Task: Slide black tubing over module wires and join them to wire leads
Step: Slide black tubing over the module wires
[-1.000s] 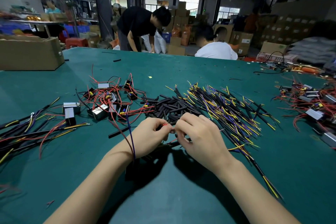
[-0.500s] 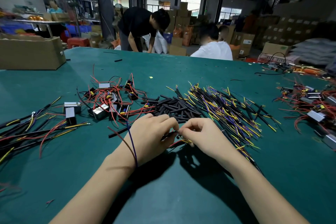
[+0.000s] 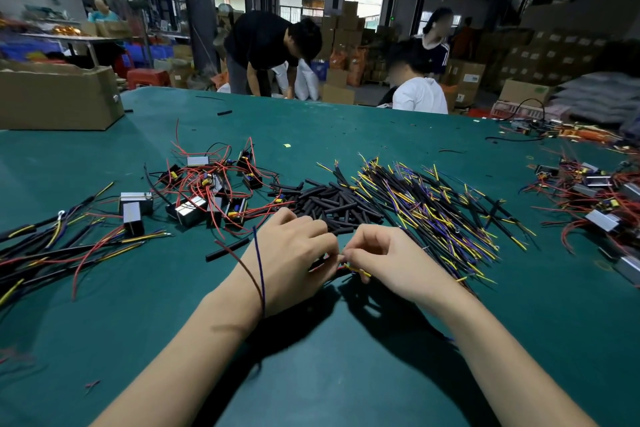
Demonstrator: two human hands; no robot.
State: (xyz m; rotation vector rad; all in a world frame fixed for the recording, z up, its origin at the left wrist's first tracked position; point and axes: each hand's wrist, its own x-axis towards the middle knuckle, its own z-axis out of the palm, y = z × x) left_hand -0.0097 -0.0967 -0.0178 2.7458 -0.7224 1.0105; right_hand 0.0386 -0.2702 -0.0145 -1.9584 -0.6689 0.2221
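My left hand (image 3: pixel 294 253) and my right hand (image 3: pixel 388 260) meet fingertip to fingertip low over the green table (image 3: pixel 311 374). Between them the left fingers pinch a red module wire with black tubing, and the right fingers pinch a yellow-tipped wire lead (image 3: pixel 358 272). The joint itself is mostly hidden by the fingers. Just beyond the hands lies a heap of black tubing pieces (image 3: pixel 332 204). A pile of black leads with yellow and purple ends (image 3: pixel 433 208) spreads to the right. Small modules with red wires (image 3: pixel 207 191) lie to the left.
Finished leads and loose wires (image 3: pixel 52 246) lie at the far left. More modules (image 3: pixel 599 201) sit at the right edge. A cardboard box (image 3: pixel 59 97) stands at the back left. Other people work beyond the table's far edge. One loose tube (image 3: pixel 227 250) lies beside my left wrist.
Both hands have dropped closer to the table and drifted slightly right. The yellow-tipped lead now shows under my right fingers. The camera view has tilted a little.
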